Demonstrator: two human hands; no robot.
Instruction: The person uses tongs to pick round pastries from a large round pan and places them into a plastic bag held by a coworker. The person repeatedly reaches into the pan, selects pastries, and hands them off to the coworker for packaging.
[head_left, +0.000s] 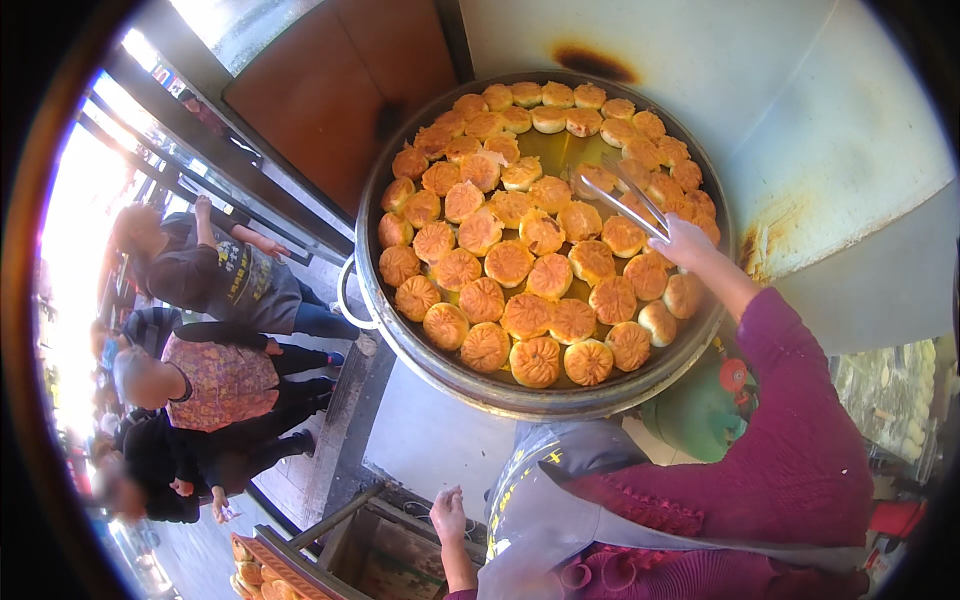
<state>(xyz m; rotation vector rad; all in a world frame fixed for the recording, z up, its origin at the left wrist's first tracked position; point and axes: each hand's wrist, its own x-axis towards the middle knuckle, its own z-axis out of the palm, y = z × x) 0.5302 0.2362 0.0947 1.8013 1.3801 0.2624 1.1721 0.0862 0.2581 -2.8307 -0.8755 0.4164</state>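
In my right hand (682, 241) is a pair of metal tongs (636, 214), reaching over the right side of a large round pan (457, 394). The tongs' tips are at a browned bun (594, 181) beside a gap in the rows; whether they grip it I cannot tell. Many round pleated buns (508, 262) fill the pan, most with golden-brown tops, some with paler sides. Yellowish oil (551, 154) shows on the pan's bare bottom. My left hand (448, 514) hangs low, away from the pan, with loosely bent fingers, flour-like dust and nothing visible in it.
A white loop handle (346, 292) juts from the pan's left side. Behind stands a scorched metal panel (750, 97). A green gas cylinder (686, 420) sits below right, near a tray of pale dough (889, 397). Several people (225, 367) stand at left. Finished buns (259, 574) fill a basket below.
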